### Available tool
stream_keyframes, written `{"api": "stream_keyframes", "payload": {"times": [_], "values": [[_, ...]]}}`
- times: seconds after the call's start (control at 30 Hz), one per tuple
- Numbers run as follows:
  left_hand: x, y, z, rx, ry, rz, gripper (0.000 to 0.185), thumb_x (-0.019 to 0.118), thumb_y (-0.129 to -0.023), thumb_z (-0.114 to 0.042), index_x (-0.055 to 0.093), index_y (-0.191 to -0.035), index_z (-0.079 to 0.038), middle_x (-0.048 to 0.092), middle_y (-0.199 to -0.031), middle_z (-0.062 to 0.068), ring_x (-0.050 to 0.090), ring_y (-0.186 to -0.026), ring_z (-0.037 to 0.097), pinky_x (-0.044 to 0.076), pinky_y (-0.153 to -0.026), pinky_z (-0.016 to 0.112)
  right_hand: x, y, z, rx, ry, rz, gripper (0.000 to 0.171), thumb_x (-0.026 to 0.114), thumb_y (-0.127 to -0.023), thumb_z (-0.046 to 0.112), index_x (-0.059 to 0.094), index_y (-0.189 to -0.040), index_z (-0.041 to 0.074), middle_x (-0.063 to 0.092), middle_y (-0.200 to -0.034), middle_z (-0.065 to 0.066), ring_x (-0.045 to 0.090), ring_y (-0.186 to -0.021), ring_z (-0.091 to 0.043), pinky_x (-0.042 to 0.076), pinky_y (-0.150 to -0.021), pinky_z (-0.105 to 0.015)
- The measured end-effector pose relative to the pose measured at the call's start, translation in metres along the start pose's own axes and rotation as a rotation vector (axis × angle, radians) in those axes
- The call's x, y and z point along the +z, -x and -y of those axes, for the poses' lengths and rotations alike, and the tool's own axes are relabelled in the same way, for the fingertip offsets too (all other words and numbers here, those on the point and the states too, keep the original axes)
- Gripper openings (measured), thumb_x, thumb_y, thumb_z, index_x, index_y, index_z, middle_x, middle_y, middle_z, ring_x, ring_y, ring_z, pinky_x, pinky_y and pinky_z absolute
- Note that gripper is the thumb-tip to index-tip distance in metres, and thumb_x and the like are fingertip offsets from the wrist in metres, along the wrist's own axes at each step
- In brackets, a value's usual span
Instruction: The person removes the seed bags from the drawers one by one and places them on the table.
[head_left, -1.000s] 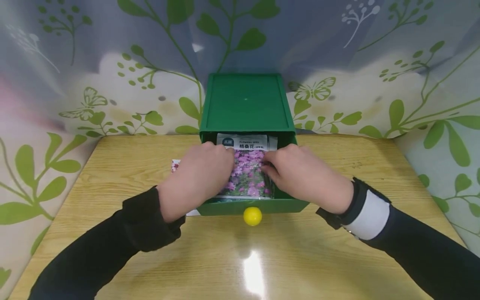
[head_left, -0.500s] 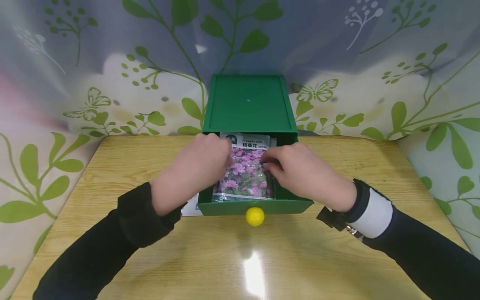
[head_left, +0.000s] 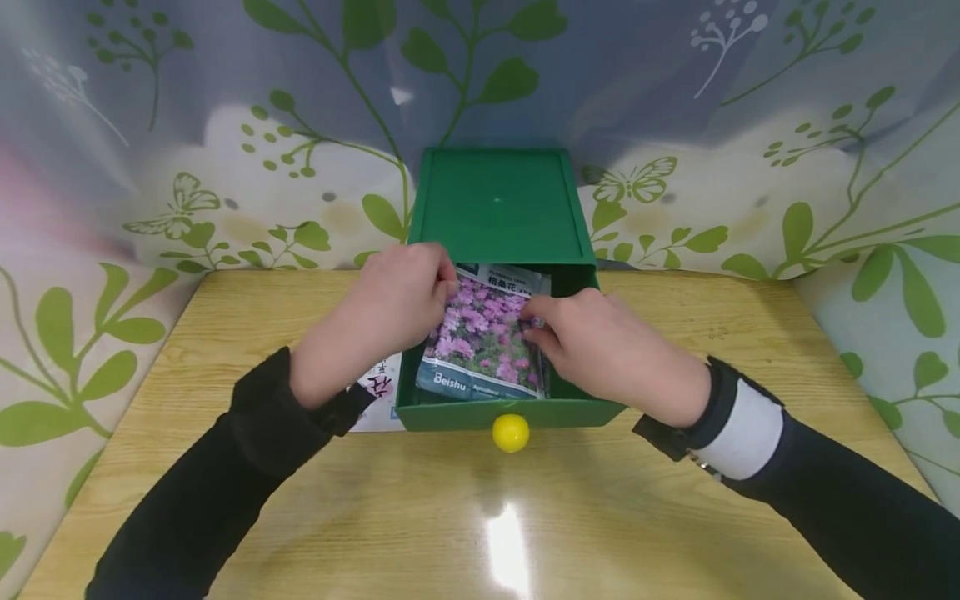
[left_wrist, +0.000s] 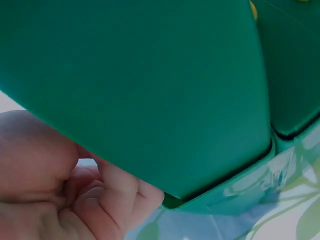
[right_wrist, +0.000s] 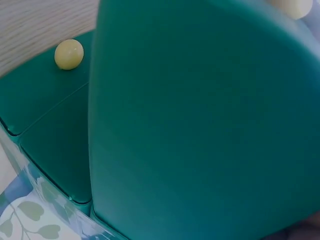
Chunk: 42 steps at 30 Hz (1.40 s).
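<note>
Both of your hands were on the same seed packet, one at each long edge. Your left hand held the left edge near the far end, with the fingers curled over it. Beside that wrist, on the table, another packet lay partly hidden, touching the left wall of the green drawer.

The seed packet sat inside the open drawer, with its long axis running from you toward the cabinet. Its far end looked raised and tilted a little to the left.

Your right hand pinched the right edge, close to the middle of the packet. The two hands were about equally near. The wrist views showed mostly green plastic.
</note>
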<state>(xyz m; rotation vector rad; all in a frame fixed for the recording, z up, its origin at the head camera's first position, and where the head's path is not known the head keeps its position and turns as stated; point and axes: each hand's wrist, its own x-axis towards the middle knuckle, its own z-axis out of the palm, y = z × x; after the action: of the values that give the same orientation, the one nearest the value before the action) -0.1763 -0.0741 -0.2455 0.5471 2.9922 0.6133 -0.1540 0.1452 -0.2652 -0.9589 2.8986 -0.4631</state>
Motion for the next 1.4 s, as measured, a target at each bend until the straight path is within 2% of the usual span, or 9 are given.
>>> {"api": "stream_keyframes", "payload": {"times": [0.13,0.3,0.5,0.67,0.77,0.93,1.1,1.27,1.4], "values": [[-0.004,0.0,0.002,-0.041,0.081,0.018,0.014,0.054,-0.102,-0.012,0.066,-0.101,-0.006,0.066,-0.096,0.007,0.058,-0.075,0.024,0.047,-0.069,0.036,0.0,-0.001,0.0,-0.006,-0.025,0.003,0.016,0.063,-0.1,0.018,0.068,-0.11,0.006,0.055,-0.064,0.003,0.048,-0.046,-0.009,0.041,-0.046,-0.029],[-0.006,0.002,0.002,-0.064,0.108,0.021,0.013,0.054,-0.102,-0.014,0.065,-0.104,-0.007,0.065,-0.095,0.005,0.058,-0.074,0.023,0.047,-0.069,0.036,-0.003,-0.002,0.001,0.028,-0.082,0.009,0.026,0.062,-0.101,0.019,0.064,-0.123,0.005,0.065,-0.076,0.0,0.054,-0.053,-0.01,0.046,-0.053,-0.03],[-0.005,0.002,0.0,-0.048,0.066,0.017,0.012,0.057,-0.101,-0.015,0.066,-0.103,-0.007,0.065,-0.093,0.005,0.059,-0.073,0.022,0.049,-0.069,0.035,-0.008,-0.004,-0.002,0.094,-0.115,-0.038,0.026,0.058,-0.102,0.015,0.065,-0.124,0.003,0.068,-0.09,-0.005,0.056,-0.066,-0.016,0.046,-0.064,-0.034],[-0.004,0.004,-0.001,-0.011,0.057,0.009,0.012,0.061,-0.1,-0.016,0.069,-0.097,-0.008,0.066,-0.085,0.003,0.06,-0.067,0.02,0.049,-0.065,0.034,-0.011,-0.005,-0.008,0.111,-0.156,-0.083,0.023,0.056,-0.101,0.009,0.069,-0.12,0.005,0.067,-0.087,-0.005,0.05,-0.057,-0.016,0.042,-0.058,-0.035],[-0.004,0.005,-0.001,-0.005,0.072,0.019,0.012,0.066,-0.098,-0.019,0.072,-0.095,-0.01,0.067,-0.081,0.001,0.061,-0.066,0.018,0.049,-0.064,0.033,-0.013,-0.004,-0.011,0.131,-0.193,-0.089,0.023,0.058,-0.1,0.009,0.071,-0.118,0.009,0.069,-0.089,-0.003,0.053,-0.055,-0.014,0.042,-0.056,-0.034],[-0.005,0.008,0.003,-0.009,0.165,0.068,0.013,0.069,-0.096,-0.023,0.071,-0.096,-0.01,0.068,-0.076,-0.001,0.064,-0.064,0.016,0.049,-0.062,0.034,-0.02,0.001,-0.014,0.18,-0.328,-0.079,0.02,0.064,-0.098,0.017,0.072,-0.116,0.013,0.069,-0.094,-0.004,0.065,-0.066,-0.013,0.045,-0.059,-0.035],[-0.005,0.01,0.012,-0.015,0.317,0.076,0.014,0.066,-0.098,-0.024,0.07,-0.102,-0.011,0.068,-0.083,0.002,0.066,-0.064,0.017,0.049,-0.056,0.036,-0.024,0.006,-0.015,0.233,-0.492,-0.065,0.021,0.065,-0.099,0.021,0.072,-0.117,0.015,0.067,-0.105,-0.005,0.068,-0.075,-0.017,0.053,-0.069,-0.036],[-0.005,0.017,0.02,-0.006,0.419,0.067,0.015,0.066,-0.098,-0.026,0.071,-0.101,-0.012,0.068,-0.084,0.003,0.066,-0.067,0.019,0.052,-0.062,0.037,-0.026,0.014,-0.012,0.265,-0.601,-0.049,0.022,0.066,-0.098,0.022,0.072,-0.118,0.014,0.066,-0.121,-0.003,0.068,-0.08,-0.019,0.056,-0.076,-0.036],[-0.006,0.028,0.024,-0.002,0.492,0.073,0.015,0.069,-0.096,-0.027,0.072,-0.098,-0.013,0.069,-0.081,0.005,0.066,-0.068,0.021,0.053,-0.065,0.038,-0.024,0.022,-0.005,0.271,-0.672,-0.06,0.021,0.071,-0.095,0.023,0.073,-0.114,0.014,0.068,-0.111,-0.004,0.069,-0.081,-0.02,0.056,-0.075,-0.037]]}}
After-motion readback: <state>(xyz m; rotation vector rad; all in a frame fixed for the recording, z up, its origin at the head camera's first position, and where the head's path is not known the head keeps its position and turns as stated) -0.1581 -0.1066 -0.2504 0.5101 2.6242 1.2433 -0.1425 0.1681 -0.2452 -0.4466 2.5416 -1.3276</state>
